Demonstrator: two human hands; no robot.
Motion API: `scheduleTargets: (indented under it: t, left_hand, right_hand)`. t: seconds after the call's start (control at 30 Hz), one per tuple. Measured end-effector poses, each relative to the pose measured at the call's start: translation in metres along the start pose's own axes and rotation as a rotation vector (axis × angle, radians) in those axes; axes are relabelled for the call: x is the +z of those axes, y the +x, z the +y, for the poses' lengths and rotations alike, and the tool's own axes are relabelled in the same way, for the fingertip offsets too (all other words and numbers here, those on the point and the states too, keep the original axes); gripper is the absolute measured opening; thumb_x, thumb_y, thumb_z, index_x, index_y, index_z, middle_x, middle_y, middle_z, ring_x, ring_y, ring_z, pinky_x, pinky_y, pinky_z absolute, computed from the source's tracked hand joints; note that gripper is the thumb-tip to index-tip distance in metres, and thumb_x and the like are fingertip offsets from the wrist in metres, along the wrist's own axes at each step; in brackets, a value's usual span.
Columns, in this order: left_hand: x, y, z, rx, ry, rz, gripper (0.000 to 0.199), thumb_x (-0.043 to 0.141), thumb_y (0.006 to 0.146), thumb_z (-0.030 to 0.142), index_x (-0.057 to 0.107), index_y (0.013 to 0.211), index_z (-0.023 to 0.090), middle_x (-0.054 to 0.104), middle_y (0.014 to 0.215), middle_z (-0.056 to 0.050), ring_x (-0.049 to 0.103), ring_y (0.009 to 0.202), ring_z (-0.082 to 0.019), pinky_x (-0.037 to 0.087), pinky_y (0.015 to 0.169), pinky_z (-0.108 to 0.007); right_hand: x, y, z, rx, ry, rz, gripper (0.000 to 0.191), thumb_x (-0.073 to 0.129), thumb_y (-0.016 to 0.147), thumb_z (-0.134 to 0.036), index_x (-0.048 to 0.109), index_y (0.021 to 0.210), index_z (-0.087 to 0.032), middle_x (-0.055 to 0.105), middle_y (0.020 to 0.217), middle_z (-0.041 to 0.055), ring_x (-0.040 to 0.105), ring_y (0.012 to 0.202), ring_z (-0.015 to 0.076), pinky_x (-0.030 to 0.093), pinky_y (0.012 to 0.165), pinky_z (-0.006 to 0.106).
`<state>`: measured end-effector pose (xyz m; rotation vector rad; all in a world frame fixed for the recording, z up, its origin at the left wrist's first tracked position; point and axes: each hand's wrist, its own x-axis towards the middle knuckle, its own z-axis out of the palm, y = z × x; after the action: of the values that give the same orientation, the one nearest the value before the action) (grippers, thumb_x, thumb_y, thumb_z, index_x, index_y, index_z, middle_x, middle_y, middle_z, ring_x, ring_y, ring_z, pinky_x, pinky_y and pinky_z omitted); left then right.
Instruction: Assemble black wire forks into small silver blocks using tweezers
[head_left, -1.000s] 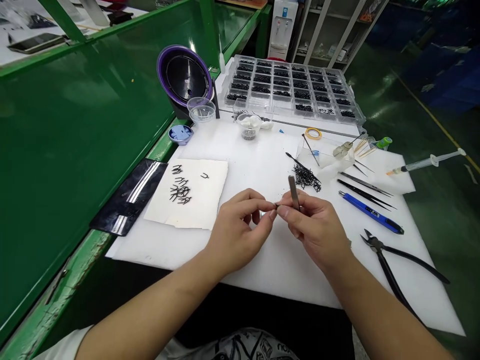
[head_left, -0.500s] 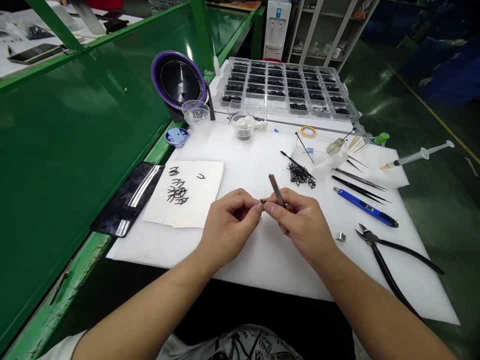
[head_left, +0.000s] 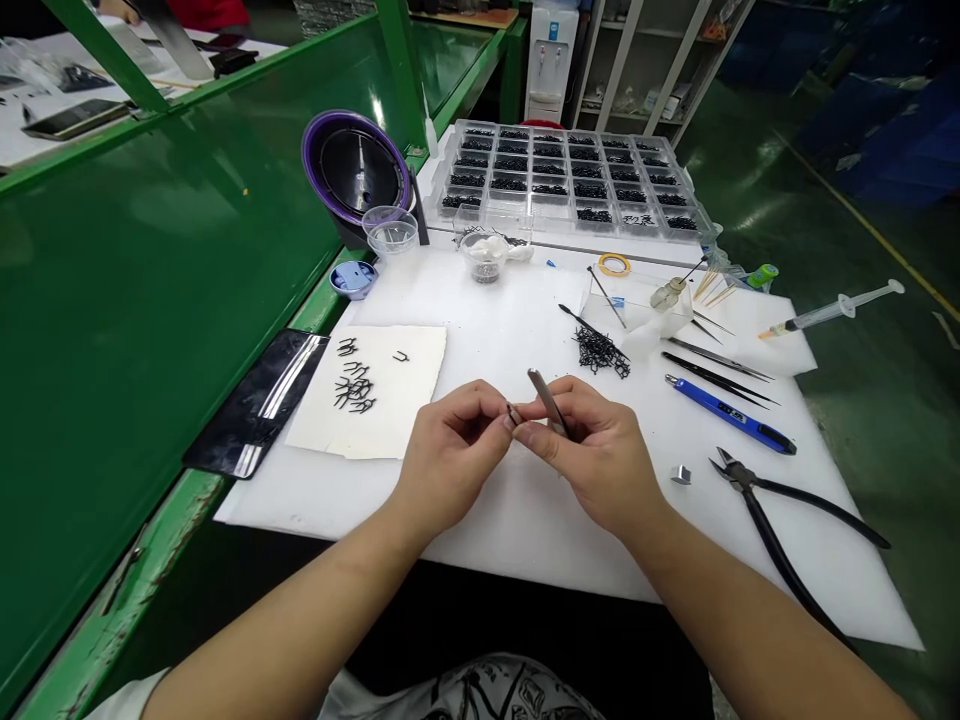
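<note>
My left hand [head_left: 454, 455] pinches a tiny black wire piece [head_left: 513, 414] between thumb and forefinger. My right hand [head_left: 592, 450] grips a flat steel tool, probably tweezers [head_left: 545, 398], whose upper end sticks up past the fingers. Its tip is hidden in my right fingers, which nearly touch my left fingertips at the piece. Both hands hover over a white foam work mat [head_left: 480, 510]. On a paper sheet [head_left: 375, 395] to the left lies a small pile of black wire clips [head_left: 355, 385]. A heap of similar clips [head_left: 601, 352] lies ahead of my right hand.
A clear compartment box of black parts [head_left: 566, 180] stands at the back. Pliers [head_left: 772, 520], a blue marker-like tool [head_left: 727, 415], tweezers [head_left: 716, 358] and a syringe [head_left: 832, 315] lie to the right. A black tablet-like panel [head_left: 259, 405] lies left, beside the green bench edge.
My hands have shifted slightly left and closer together, and the steel tool now leans a little more upright-left. The view has settled slightly; nothing on the mat has moved.
</note>
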<state>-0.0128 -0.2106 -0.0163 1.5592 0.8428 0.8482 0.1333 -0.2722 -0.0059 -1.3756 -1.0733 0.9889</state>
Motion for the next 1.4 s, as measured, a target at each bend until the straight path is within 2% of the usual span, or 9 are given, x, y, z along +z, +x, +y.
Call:
scheduleTargets:
  t: [0.33, 0.47, 0.57, 0.67, 0.8, 0.93, 1.1, 1.27, 1.4]
  left_hand:
    - [-0.002, 0.001, 0.0, 0.005, 0.035, -0.01, 0.015, 0.062, 0.084, 0.024, 0.062, 0.071, 0.017, 0.059, 0.074, -0.001, 0.054, 0.071, -0.014, 0.043, 0.067, -0.029]
    - [0.001, 0.001, 0.0, 0.066, 0.14, 0.005, 0.015, 0.06, 0.084, 0.024, 0.063, 0.071, 0.017, 0.059, 0.073, -0.001, 0.054, 0.068, -0.013, 0.044, 0.062, -0.027]
    - [-0.002, -0.001, 0.005, 0.089, 0.265, 0.058, 0.014, 0.057, 0.084, 0.022, 0.064, 0.073, 0.017, 0.062, 0.075, -0.001, 0.055, 0.067, -0.013, 0.044, 0.059, -0.025]
    - [-0.017, -0.005, 0.01, 0.076, 0.468, 0.125, 0.015, 0.055, 0.084, 0.022, 0.065, 0.073, 0.018, 0.063, 0.077, -0.001, 0.054, 0.064, -0.012, 0.043, 0.056, -0.025]
    - [-0.06, -0.015, 0.012, 0.043, 0.856, 0.235, 0.014, 0.056, 0.081, 0.023, 0.065, 0.071, 0.018, 0.062, 0.078, -0.001, 0.054, 0.066, -0.014, 0.042, 0.064, -0.028]
    - [-0.099, -0.026, 0.007, -0.033, 1.175, 0.293, 0.016, 0.053, 0.081, 0.023, 0.063, 0.069, 0.018, 0.06, 0.076, -0.002, 0.055, 0.068, -0.017, 0.039, 0.063, -0.031]
    - [-0.107, -0.033, 0.001, -0.1, 1.398, 0.313, 0.023, 0.048, 0.084, 0.027, 0.066, 0.072, 0.018, 0.063, 0.083, -0.004, 0.055, 0.065, -0.018, 0.036, 0.059, -0.032]
    - [-0.093, -0.03, -0.003, -0.091, 1.477, 0.285, 0.022, 0.049, 0.085, 0.027, 0.067, 0.078, 0.019, 0.065, 0.089, -0.004, 0.059, 0.069, -0.018, 0.036, 0.058, -0.031]
    - [-0.088, -0.028, -0.004, -0.085, 1.502, 0.294, 0.02, 0.049, 0.085, 0.028, 0.067, 0.078, 0.02, 0.065, 0.09, -0.003, 0.06, 0.07, -0.019, 0.032, 0.053, -0.031]
  right_hand:
    - [-0.001, 0.0, -0.001, -0.004, -0.043, -0.002, 0.014, 0.077, 0.077, -0.033, 0.073, 0.083, -0.021, 0.055, 0.08, -0.003, 0.038, 0.056, 0.0064, 0.033, 0.05, 0.025]
    - [-0.001, 0.0, -0.001, -0.018, -0.072, -0.01, 0.016, 0.077, 0.077, -0.035, 0.072, 0.085, -0.022, 0.053, 0.081, -0.0033, 0.036, 0.055, 0.0062, 0.032, 0.048, 0.025]
    - [-0.005, 0.0, 0.003, 0.031, -0.096, 0.001, 0.025, 0.079, 0.074, -0.035, 0.067, 0.092, -0.022, 0.043, 0.069, -0.0067, 0.033, 0.052, 0.007, 0.029, 0.048, 0.025]
    - [-0.013, 0.001, 0.009, 0.144, -0.11, -0.043, 0.026, 0.071, 0.081, -0.044, 0.057, 0.086, -0.022, 0.036, 0.061, -0.0081, 0.032, 0.052, 0.0083, 0.029, 0.048, 0.024]
    - [-0.021, 0.002, 0.013, 0.295, -0.188, -0.244, 0.043, 0.046, 0.093, -0.06, 0.044, 0.073, -0.022, 0.036, 0.059, -0.0067, 0.032, 0.052, 0.0099, 0.028, 0.049, 0.025]
    - [-0.023, 0.001, 0.01, 0.33, -0.414, -0.377, 0.045, 0.039, 0.096, -0.056, 0.037, 0.068, -0.021, 0.039, 0.06, -0.0047, 0.038, 0.055, 0.0117, 0.03, 0.051, 0.026]
    - [-0.027, 0.0, 0.01, 0.271, -0.554, -0.413, 0.044, 0.038, 0.095, -0.053, 0.037, 0.066, -0.021, 0.043, 0.061, -0.0028, 0.039, 0.053, 0.0127, 0.03, 0.049, 0.028]
    - [-0.036, 0.002, 0.009, 0.192, -0.514, -0.378, 0.045, 0.045, 0.093, -0.055, 0.038, 0.064, -0.021, 0.043, 0.059, -0.0033, 0.038, 0.052, 0.012, 0.029, 0.048, 0.027]
    - [-0.043, 0.005, 0.009, 0.055, -0.186, -0.128, 0.046, 0.046, 0.092, -0.059, 0.044, 0.066, -0.022, 0.041, 0.053, -0.005, 0.039, 0.05, 0.0117, 0.032, 0.047, 0.026]
